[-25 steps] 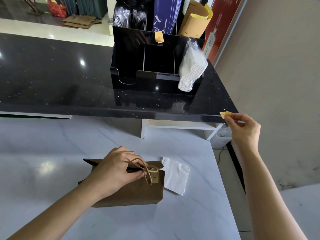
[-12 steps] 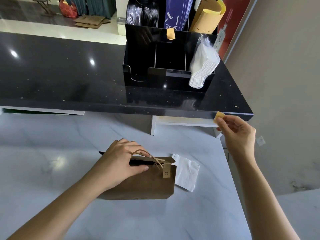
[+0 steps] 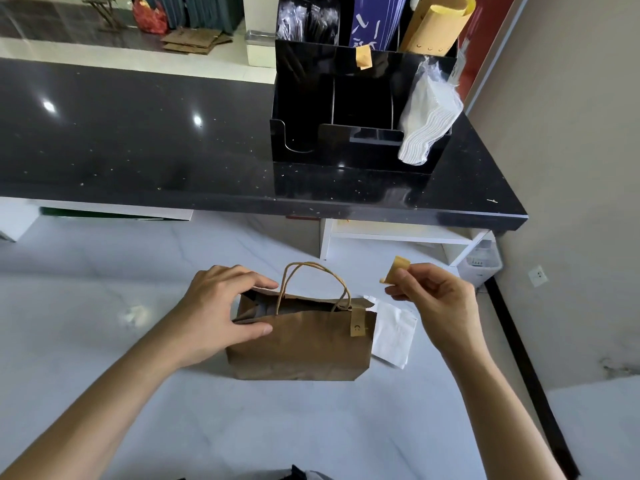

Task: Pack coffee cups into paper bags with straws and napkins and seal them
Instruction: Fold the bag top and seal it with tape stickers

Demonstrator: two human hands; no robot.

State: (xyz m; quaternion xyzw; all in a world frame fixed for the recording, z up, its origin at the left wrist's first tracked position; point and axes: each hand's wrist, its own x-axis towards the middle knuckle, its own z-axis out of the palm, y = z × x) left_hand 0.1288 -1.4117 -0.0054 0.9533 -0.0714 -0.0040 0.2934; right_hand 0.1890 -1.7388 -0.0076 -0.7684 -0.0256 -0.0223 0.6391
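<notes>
A brown paper bag (image 3: pixel 304 344) stands on the white marble counter (image 3: pixel 104 341), its twine handles up and its top slightly open. My left hand (image 3: pixel 218 313) grips the bag's left top edge, thumb on the front and fingers over the rim. My right hand (image 3: pixel 433 299) hovers above and right of the bag, pinching a small yellow-brown sticker (image 3: pixel 398 271) between thumb and fingertips. A white napkin (image 3: pixel 393 336) lies flat just right of the bag. The inside of the bag is too dark to make out.
A raised black counter (image 3: pixel 156 150) runs across the back. On it stands a black organizer (image 3: pixel 349 109) with a napkin stack (image 3: pixel 426 123), wrapped straws (image 3: pixel 304 19), rolled brown paper (image 3: pixel 436 22) and a sticker (image 3: pixel 364 57) on its rim. The counter edge drops off on the right.
My right hand has brought the sticker down from the black counter's corner to just above the bag. My left hand has moved from pressing the handles to the bag's left edge; the handles now stand up.
</notes>
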